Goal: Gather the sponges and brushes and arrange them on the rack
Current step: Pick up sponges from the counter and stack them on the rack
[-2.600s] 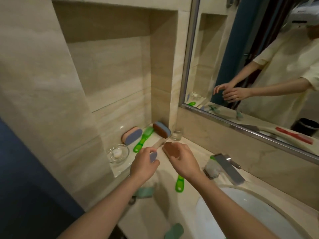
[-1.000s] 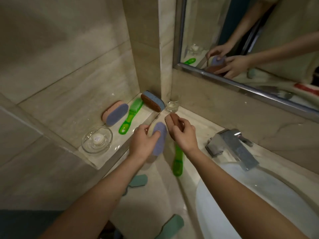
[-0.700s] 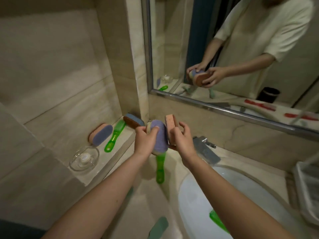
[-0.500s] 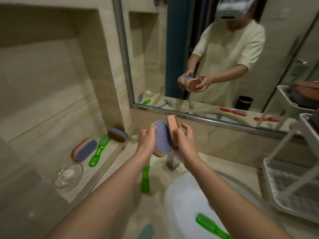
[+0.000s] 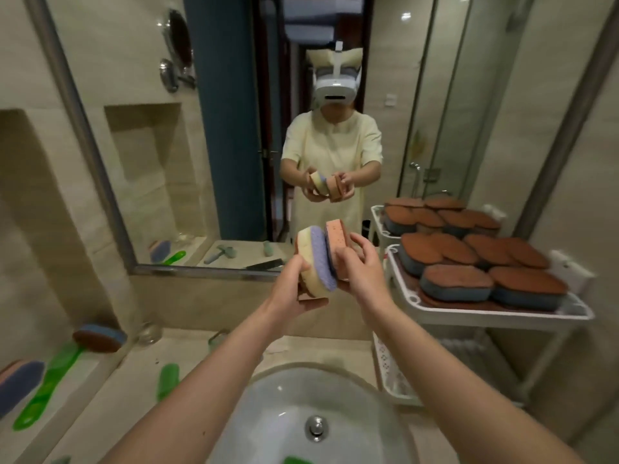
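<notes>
My left hand (image 5: 293, 291) grips a cream sponge with a purple scrub face (image 5: 316, 259), held on edge. My right hand (image 5: 360, 266) grips a pink-orange sponge (image 5: 336, 234) right beside it; the two sponges touch. Both are held up in front of the mirror, just left of the white rack (image 5: 475, 314), whose top tier carries several brown-and-blue sponges (image 5: 455, 279). On the left ledge lie a brown-and-blue sponge (image 5: 98, 337), a pink-and-blue sponge (image 5: 20, 380) and a green brush (image 5: 47, 386). Another green brush (image 5: 167, 380) lies on the counter.
The white basin (image 5: 301, 413) with its drain sits below my arms, a green object at its bottom edge. A small glass (image 5: 149, 333) stands at the ledge corner. The mirror (image 5: 234, 128) fills the wall ahead. The rack has a lower tier (image 5: 392, 373).
My view swung right and up from the ledge to the rack. Both hands lifted the two sponges from the counter and carried them rightward toward the rack.
</notes>
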